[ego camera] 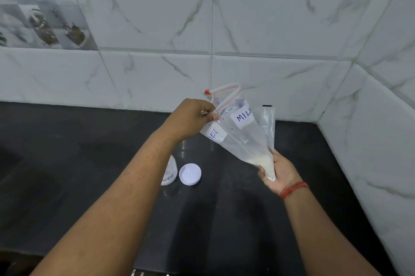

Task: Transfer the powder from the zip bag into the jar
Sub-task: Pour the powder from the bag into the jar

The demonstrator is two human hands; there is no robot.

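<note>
The jar (170,173) stands on the dark counter (89,152), largely hidden behind the left forearm and well below the left fingers, with its white lid (190,174) lying flat just to its right. The left hand (189,119) pinches the zip bag (242,134) just under its red-striped zipper, thumb and fingertips closed on the plastic near the label. The right hand (277,173), a red thread at its wrist, grips the bag's lower corner, where the white powder (263,162) has gathered between thumb and fingers.
</note>
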